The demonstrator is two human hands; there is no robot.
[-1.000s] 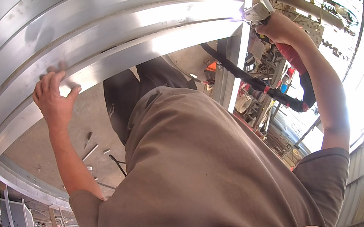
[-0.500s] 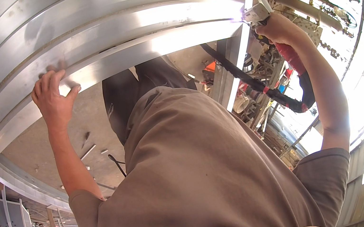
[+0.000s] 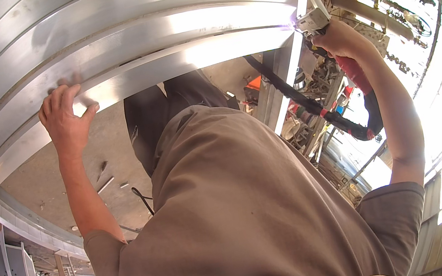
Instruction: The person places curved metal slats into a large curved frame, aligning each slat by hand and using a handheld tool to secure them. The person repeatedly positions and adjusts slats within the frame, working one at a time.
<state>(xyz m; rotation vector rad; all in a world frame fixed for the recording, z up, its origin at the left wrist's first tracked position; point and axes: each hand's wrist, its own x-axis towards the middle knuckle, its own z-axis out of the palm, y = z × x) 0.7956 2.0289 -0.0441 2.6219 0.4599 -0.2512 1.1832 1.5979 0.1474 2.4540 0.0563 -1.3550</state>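
A panel of long silvery metal slats stretches across the upper part of the head view. Its right ends meet a bright upright metal bar. My left hand grips the nearest slat near its left part, fingers over the face and thumb at the lower edge. In my right hand is a welding gun with a boxy grey head, held at the joint of slat and bar. A white-purple glow shows at its tip. The fingers around its handle are partly hidden.
From the gun a red-and-black wrapped cable loops down and back under the bar. Tools and clutter lie beyond the bar. Small scraps are on the floor. A curved metal frame edge runs along the left.
The gun's head has shifted very slightly toward me along the joint. The glare on the nearest slat is brighter and spreads further. My left hand stays in place.
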